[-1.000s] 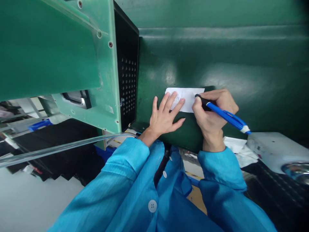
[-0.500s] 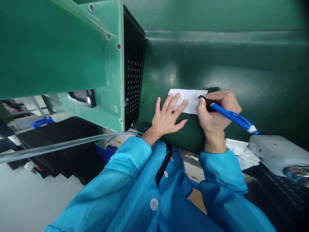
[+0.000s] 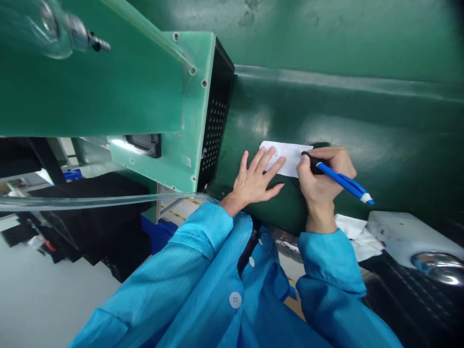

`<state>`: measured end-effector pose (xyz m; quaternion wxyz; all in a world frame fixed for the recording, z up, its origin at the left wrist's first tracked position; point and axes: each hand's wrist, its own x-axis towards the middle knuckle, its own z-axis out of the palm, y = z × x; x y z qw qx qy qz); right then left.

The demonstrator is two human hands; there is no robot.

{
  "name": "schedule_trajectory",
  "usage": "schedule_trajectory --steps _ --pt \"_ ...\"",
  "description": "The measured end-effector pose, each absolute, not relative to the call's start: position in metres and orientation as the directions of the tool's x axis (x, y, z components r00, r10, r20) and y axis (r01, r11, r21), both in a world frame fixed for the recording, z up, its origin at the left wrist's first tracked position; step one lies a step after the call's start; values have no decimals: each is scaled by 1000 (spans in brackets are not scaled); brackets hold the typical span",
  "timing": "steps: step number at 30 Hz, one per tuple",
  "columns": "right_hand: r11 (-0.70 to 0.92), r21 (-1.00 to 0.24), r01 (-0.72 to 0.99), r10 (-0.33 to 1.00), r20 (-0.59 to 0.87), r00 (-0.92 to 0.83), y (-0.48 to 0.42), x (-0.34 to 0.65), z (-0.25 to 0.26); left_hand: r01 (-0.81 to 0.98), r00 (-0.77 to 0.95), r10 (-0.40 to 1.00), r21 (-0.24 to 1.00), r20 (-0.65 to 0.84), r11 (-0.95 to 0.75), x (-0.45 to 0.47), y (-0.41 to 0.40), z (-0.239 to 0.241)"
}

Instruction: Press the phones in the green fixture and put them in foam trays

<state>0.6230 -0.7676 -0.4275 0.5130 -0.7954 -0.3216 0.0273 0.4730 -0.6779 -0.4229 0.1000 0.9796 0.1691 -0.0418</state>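
We write on a white slip against the dark green surface.

Our left hand (image 3: 255, 181) lies flat with fingers spread, holding nothing, its fingertips (image 3: 272, 155) pressing the near left end of the white paper slip (image 3: 290, 157) onto the green mat (image 3: 380, 125). Our right hand (image 3: 322, 176) is closed around a blue pen (image 3: 340, 181) with a black grip, its tip touching the right end of the slip, its white-capped tail slanting out to the right. The slip lies flat just beyond both hands, right of the pale green housing (image 3: 188, 121) with its black perforated side panel (image 3: 213, 130). A clear tube (image 3: 90, 200) crosses at left; a white box (image 3: 406, 232) sits near our right sleeve (image 3: 331, 261).
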Motion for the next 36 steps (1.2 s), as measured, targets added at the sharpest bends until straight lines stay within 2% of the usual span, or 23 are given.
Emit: schedule_trajectory --steps 10,14,18,23,36 --pt "-213 -818 535 528 364 767 -767 624 -431 337 931 320 74 -177 -939 474 -678 -417" --pt "-215 -845 491 524 324 788 -767 624 -426 341 934 321 119 -156 -933 474 -677 -416" --pt "-286 -836 468 546 260 797 -768 622 -425 347 934 323 175 -155 -921 475 -676 -417" --pt "-332 -842 424 572 177 800 -773 620 -431 342 938 321 185 -131 -921 474 -676 -419" --pt "-294 -850 437 584 203 786 -772 621 -429 337 941 324 187 -96 -923 474 -678 -420"
